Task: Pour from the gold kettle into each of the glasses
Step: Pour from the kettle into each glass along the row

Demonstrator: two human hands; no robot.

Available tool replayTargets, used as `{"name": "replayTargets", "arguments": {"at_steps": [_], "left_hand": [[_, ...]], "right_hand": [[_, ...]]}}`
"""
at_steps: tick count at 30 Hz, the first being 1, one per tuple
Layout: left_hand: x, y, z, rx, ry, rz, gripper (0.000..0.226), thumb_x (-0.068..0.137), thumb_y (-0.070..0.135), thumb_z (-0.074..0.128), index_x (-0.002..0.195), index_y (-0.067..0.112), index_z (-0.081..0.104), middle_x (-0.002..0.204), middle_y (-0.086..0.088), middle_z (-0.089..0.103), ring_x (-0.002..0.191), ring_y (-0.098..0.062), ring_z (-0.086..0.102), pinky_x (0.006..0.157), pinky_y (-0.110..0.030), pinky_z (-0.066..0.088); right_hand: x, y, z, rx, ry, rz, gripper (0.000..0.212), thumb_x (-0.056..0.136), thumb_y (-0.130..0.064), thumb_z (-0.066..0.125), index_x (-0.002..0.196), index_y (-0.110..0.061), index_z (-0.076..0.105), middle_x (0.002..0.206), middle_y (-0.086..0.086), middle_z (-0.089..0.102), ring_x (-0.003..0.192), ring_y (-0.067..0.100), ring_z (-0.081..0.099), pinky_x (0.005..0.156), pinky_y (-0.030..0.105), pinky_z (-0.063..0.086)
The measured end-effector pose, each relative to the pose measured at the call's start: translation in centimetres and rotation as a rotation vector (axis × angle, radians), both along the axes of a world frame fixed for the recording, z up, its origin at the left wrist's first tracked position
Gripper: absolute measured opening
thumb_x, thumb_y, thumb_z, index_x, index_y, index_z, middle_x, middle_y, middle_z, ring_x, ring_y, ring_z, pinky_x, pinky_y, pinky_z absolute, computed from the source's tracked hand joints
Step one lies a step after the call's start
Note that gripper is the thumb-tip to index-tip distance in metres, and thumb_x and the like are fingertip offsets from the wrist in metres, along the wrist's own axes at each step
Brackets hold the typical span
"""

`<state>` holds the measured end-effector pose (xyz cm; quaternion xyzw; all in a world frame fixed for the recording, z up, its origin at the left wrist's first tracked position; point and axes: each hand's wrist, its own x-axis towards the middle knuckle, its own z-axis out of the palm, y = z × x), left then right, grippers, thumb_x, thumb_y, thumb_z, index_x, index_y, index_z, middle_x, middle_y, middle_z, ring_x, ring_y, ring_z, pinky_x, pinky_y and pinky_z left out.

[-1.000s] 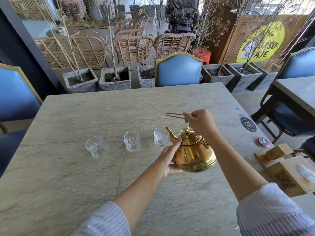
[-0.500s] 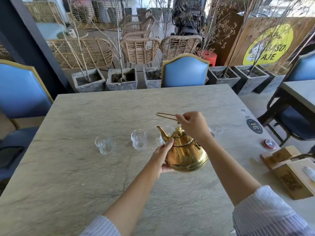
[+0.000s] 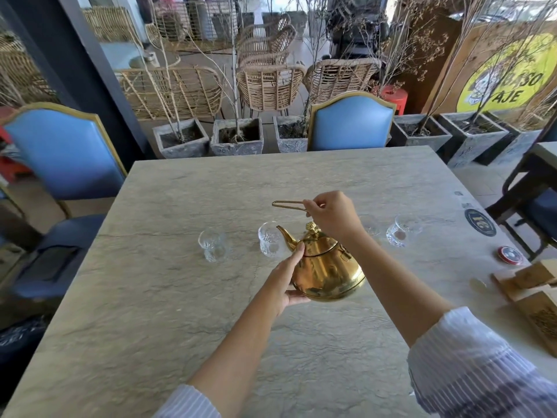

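The gold kettle (image 3: 328, 267) hangs just above the stone table (image 3: 180, 297), tilted slightly to the left. My right hand (image 3: 331, 215) pinches its thin wire handle from above. My left hand (image 3: 286, 282) cups the kettle's left side and base. Several clear glasses stand in a row across the table. The spout tip sits right beside one glass (image 3: 269, 239), and another glass (image 3: 212, 244) is further left. To the right a glass (image 3: 401, 233) stands clear, and one (image 3: 369, 226) shows faintly behind my right wrist. The kettle hides part of the row.
A round black sticker (image 3: 480, 222), a red round tin (image 3: 509, 254) and wooden boxes (image 3: 539, 297) lie at the table's right edge. Blue chairs stand at the far side (image 3: 351, 122) and at the left (image 3: 64, 149). Stone planters line the floor behind.
Both hands have carried the kettle leftward along the row, so the spout is now at the second glass from the left. The grip of both hands is unchanged.
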<state>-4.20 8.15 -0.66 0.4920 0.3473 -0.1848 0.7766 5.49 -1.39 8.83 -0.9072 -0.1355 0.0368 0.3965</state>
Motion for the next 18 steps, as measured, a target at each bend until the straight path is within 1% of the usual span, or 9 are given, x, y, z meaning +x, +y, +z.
{"name": "replayTargets", "arguments": {"at_steps": [3, 5, 7, 8, 10, 12, 14, 16, 18], "left_hand": [[-0.3, 0.2, 0.0, -0.005, 0.008, 0.003, 0.049, 0.074, 0.064, 0.072, 0.100, 0.024, 0.060, 0.109, -0.014, 0.065, 0.115, -0.035, 0.062, 0.095, -0.056, 0.054], [-0.5, 0.2, -0.1, -0.005, 0.013, 0.009, 0.048, 0.076, 0.064, 0.069, 0.098, 0.023, 0.059, 0.109, -0.015, 0.065, 0.114, -0.036, 0.063, 0.096, -0.056, 0.053], [-0.6, 0.2, 0.1, -0.017, 0.006, 0.012, 0.048, 0.078, 0.064, 0.068, 0.100, 0.023, 0.058, 0.115, -0.018, 0.064, 0.114, -0.037, 0.063, 0.097, -0.057, 0.052], [-0.7, 0.2, 0.2, -0.022, 0.001, 0.015, 0.049, 0.079, 0.064, 0.067, 0.103, 0.022, 0.057, 0.118, -0.019, 0.063, 0.114, -0.037, 0.062, 0.096, -0.057, 0.052], [-0.8, 0.2, 0.3, -0.033, -0.006, 0.017, 0.053, 0.079, 0.064, 0.066, 0.108, 0.022, 0.056, 0.119, -0.020, 0.061, 0.114, -0.038, 0.061, 0.096, -0.058, 0.052], [-0.9, 0.1, 0.5, -0.052, -0.015, 0.022, 0.052, 0.080, 0.065, 0.065, 0.108, 0.023, 0.054, 0.115, -0.019, 0.061, 0.117, -0.039, 0.060, 0.096, -0.059, 0.052], [-1.0, 0.0, 0.8, -0.073, -0.022, 0.025, 0.051, 0.079, 0.066, 0.065, 0.106, 0.025, 0.055, 0.122, -0.019, 0.059, 0.119, -0.040, 0.059, 0.095, -0.059, 0.053], [-1.0, -0.1, 1.2, -0.083, -0.026, 0.020, 0.057, 0.078, 0.068, 0.064, 0.111, 0.023, 0.053, 0.130, -0.022, 0.056, 0.120, -0.042, 0.058, 0.094, -0.058, 0.054], [-0.9, -0.2, 1.4, -0.089, -0.021, 0.017, 0.067, 0.078, 0.069, 0.063, 0.120, 0.019, 0.050, 0.134, -0.024, 0.053, 0.120, -0.043, 0.057, 0.092, -0.057, 0.054]], "right_hand": [[0.1, 0.9, -0.1, -0.015, 0.033, -0.011, 0.035, 0.093, -0.024, 0.058, 0.077, 0.000, 0.076, 0.051, -0.009, 0.055, 0.044, 0.005, 0.046, 0.044, 0.020, 0.034], [0.1, 1.5, 0.0, -0.033, 0.055, -0.009, 0.037, 0.093, -0.025, 0.057, 0.079, 0.004, 0.075, 0.055, 0.000, 0.060, 0.044, 0.012, 0.047, 0.046, 0.022, 0.037], [0.2, 2.0, 0.0, -0.043, 0.075, -0.011, 0.039, 0.093, -0.026, 0.056, 0.083, 0.007, 0.074, 0.062, 0.014, 0.067, 0.050, 0.019, 0.050, 0.051, 0.025, 0.040], [0.3, 2.3, 0.1, -0.053, 0.081, -0.015, 0.039, 0.092, -0.025, 0.056, 0.083, 0.008, 0.074, 0.066, 0.018, 0.069, 0.052, 0.021, 0.051, 0.052, 0.027, 0.041], [0.4, 2.8, 0.2, -0.083, 0.083, -0.027, 0.038, 0.090, -0.025, 0.056, 0.084, 0.008, 0.074, 0.064, 0.015, 0.067, 0.055, 0.022, 0.052, 0.054, 0.028, 0.042], [0.5, 3.2, 0.4, -0.120, 0.080, -0.035, 0.037, 0.088, -0.024, 0.056, 0.084, 0.008, 0.074, 0.064, 0.012, 0.065, 0.056, 0.022, 0.053, 0.055, 0.028, 0.042], [0.7, 3.5, 0.6, -0.140, 0.088, -0.041, 0.037, 0.089, -0.024, 0.057, 0.087, 0.008, 0.074, 0.073, 0.019, 0.073, 0.057, 0.022, 0.053, 0.055, 0.028, 0.043], [0.7, 3.8, 0.9, -0.160, 0.089, -0.051, 0.035, 0.088, -0.024, 0.057, 0.087, 0.007, 0.074, 0.083, 0.020, 0.076, 0.058, 0.022, 0.055, 0.056, 0.030, 0.047], [0.8, 4.0, 1.3, -0.185, 0.078, -0.061, 0.033, 0.086, -0.024, 0.057, 0.085, 0.004, 0.075, 0.082, 0.018, 0.076, 0.060, 0.025, 0.061, 0.059, 0.032, 0.053]]}}
